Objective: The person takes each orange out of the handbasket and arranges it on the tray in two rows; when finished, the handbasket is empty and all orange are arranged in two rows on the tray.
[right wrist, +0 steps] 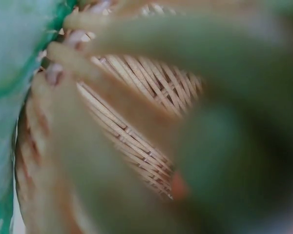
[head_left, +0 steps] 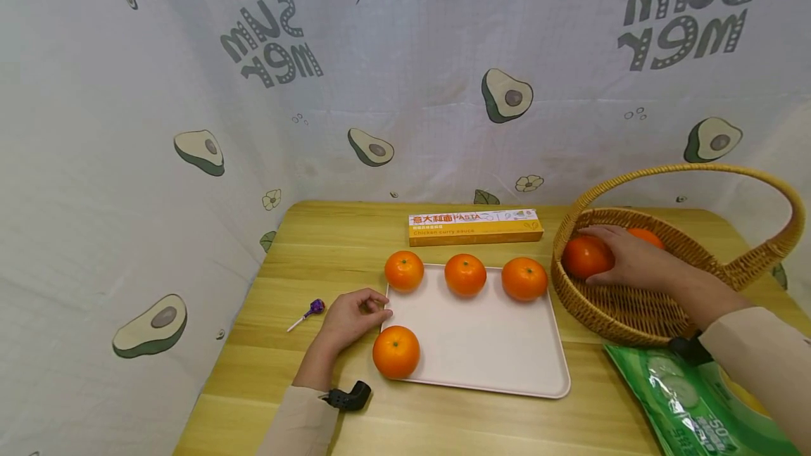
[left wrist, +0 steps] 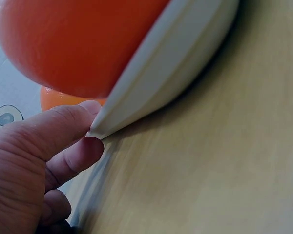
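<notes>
Orange fruit [head_left: 584, 257] in basket [head_left: 586, 309] gripped under curled R fingers [head_left: 604, 232]; L fingers [left wrist: 78, 158] pinch L edge of tray [head_left: 481, 343].

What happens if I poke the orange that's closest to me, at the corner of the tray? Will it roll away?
Probably, since the orange looks round, with no broad flat side showing. The raised rim of the tray might slow or stop it. Its skin looks smooth and a bit shiny, so it may feel slightly slippery.

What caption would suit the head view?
Left hand pinches the tray; right hand grips a reddish fruit in the wicker basket.
</notes>
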